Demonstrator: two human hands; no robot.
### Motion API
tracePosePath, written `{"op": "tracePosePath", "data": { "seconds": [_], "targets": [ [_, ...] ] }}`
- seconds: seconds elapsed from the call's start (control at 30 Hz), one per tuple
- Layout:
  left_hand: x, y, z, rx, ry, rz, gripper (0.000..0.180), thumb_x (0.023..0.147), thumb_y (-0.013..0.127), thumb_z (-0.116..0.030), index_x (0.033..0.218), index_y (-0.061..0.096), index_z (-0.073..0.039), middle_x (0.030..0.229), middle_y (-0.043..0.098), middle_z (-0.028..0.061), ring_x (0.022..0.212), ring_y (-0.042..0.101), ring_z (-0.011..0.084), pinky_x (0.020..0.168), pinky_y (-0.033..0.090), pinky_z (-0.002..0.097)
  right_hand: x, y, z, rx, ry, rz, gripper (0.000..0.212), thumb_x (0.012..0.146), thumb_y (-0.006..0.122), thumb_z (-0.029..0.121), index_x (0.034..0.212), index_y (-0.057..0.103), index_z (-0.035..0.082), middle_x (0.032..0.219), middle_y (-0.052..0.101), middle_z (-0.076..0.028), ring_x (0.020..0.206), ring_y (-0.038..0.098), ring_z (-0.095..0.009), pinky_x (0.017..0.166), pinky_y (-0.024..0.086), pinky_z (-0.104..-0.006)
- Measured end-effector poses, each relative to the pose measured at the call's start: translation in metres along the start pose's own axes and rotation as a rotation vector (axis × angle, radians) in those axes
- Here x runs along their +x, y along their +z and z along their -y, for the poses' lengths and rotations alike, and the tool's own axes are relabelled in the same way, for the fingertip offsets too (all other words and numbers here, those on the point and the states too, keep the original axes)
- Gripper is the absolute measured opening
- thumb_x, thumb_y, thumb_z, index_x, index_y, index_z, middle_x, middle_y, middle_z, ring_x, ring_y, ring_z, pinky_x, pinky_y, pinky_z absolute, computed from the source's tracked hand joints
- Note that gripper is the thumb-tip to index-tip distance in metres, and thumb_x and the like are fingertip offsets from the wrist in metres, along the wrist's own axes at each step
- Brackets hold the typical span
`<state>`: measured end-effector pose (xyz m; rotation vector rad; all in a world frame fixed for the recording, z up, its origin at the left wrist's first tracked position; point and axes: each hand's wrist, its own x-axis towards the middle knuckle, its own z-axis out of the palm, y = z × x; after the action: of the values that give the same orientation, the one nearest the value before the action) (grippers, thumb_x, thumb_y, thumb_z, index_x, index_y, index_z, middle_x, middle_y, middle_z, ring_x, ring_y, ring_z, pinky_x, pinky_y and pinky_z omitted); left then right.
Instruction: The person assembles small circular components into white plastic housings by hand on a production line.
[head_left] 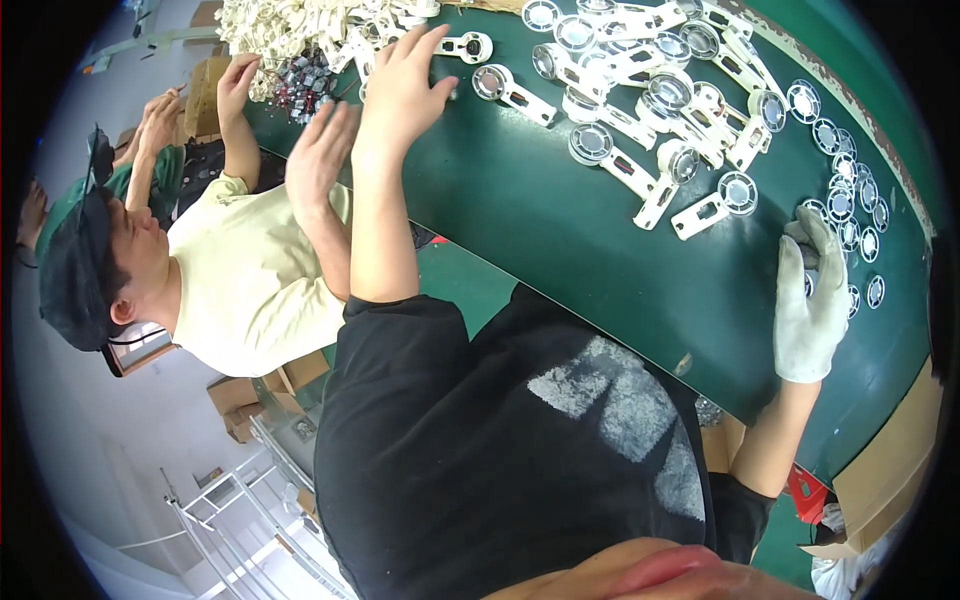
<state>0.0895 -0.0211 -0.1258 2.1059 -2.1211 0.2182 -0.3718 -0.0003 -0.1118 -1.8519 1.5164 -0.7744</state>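
My left hand (405, 95), bare, reaches over the far left of the table with its fingers spread and nothing in it. Beside it lie a white handle piece with a round end (467, 47) and a heap of white plastic parts (300, 25). At the right, my right hand (815, 310) wears a white glove. Its fingers bend in toward the thumb among loose round spoked covers (841, 204); what they grip is mostly hidden. Between the hands lie many white handle housings with round spoked heads (672, 92), some piled on one another.
A co-worker in a pale yellow shirt (255, 265) sits close on my left, hands raised near my left forearm. Small dark motor-like parts with wires (303, 85) lie beside the white heap. The green table (570, 265) has a raised right edge; a cardboard box (885, 470) stands at lower right.
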Motion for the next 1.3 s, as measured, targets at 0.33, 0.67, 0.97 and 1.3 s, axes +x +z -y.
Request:
{"op": "tracePosePath", "data": {
  "seconds": [0.33,0.67,0.97,1.3],
  "targets": [
    [0.059,-0.019,-0.064,-0.367,-0.032,-0.31,0.036,0.078,0.087,-0.019,0.104,0.068,-0.002,0.092,0.074,0.01,0.084,0.07,0.019,0.079,0.055,0.0315,0.004,-0.003,0.003,0.028,-0.271,-0.05,0.029,0.088,0.071,0.004,0.116,0.065,0.001,0.093,0.067,-0.011,0.084,0.067,-0.027,0.079,0.054,-0.0353],
    [0.041,-0.042,-0.32,-1.32,0.608,0.207,0.036,0.079,0.085,-0.022,0.1,0.06,-0.005,0.117,0.051,0.0147,0.11,0.049,0.0308,0.098,0.041,0.0405,-0.008,0.015,-0.023,0.42,-0.295,-0.399,0.037,0.088,0.068,0.016,0.118,0.053,0.002,0.112,0.059,-0.012,0.099,0.062,-0.023,0.086,0.051,-0.0357],
    [0.065,0.026,-0.319,-0.504,0.8,0.067,0.04,0.075,0.082,-0.031,0.104,0.065,-0.008,0.097,0.066,0.0067,0.102,0.063,0.0282,0.086,0.051,0.0426,0.013,-0.057,-0.042,0.539,0.289,-0.708,0.026,0.093,0.07,0.026,0.105,0.071,0.003,0.07,0.054,0.002,0.054,0.043,-0.003,0.048,0.029,-0.0201],
    [0.062,-0.015,-0.305,-0.866,0.769,0.112,0.039,0.077,0.078,-0.01,0.113,0.062,-0.004,0.103,0.061,0.0144,0.096,0.063,0.0331,0.081,0.052,0.0373,0.011,-0.047,-0.035,0.287,0.421,-0.357,0.024,0.093,0.071,0.025,0.11,0.072,0.008,0.071,0.058,0.007,0.052,0.041,0.0,0.046,0.028,-0.0204]
  ]
}}
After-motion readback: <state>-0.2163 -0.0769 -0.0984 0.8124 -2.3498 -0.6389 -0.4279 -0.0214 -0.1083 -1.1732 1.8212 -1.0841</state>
